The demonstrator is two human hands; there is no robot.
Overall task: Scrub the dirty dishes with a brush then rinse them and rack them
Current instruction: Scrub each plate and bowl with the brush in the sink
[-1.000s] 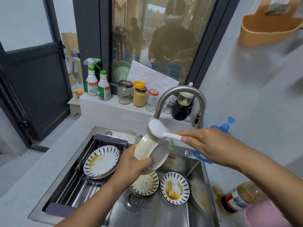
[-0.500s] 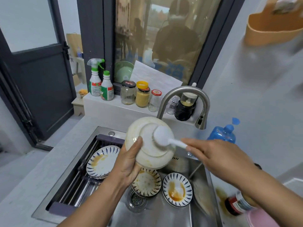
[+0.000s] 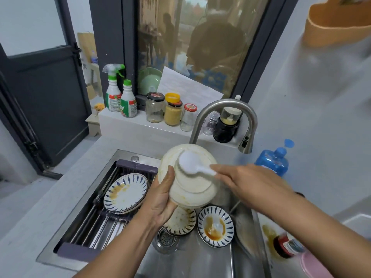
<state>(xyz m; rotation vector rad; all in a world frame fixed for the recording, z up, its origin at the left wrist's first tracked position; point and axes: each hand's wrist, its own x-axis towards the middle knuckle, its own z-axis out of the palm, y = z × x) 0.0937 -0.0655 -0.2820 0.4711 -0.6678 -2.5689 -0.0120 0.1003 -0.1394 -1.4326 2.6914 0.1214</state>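
My left hand (image 3: 162,199) grips a cream plate (image 3: 192,187) by its left rim, held above the sink with its underside turned toward me. My right hand (image 3: 249,183) holds the handle of a white dish brush (image 3: 192,164), whose head presses on the plate's upper back. Two blue-patterned dishes lie in the sink (image 3: 200,259): one (image 3: 181,220) partly under the held plate, one (image 3: 215,225) smeared with brown sauce. Another stained patterned plate (image 3: 126,192) rests on the rack (image 3: 100,219) across the sink's left half.
The curved steel faucet (image 3: 226,115) arches just behind the plate. Jars and two spray bottles (image 3: 120,99) line the ledge. A blue soap bottle (image 3: 274,159) stands at right, a jar (image 3: 287,245) lies on the right counter beside a sauce smear.
The plate has been turned from edge-on to underside facing me, and the brush has moved from its rim onto its back. The view has shifted slightly.
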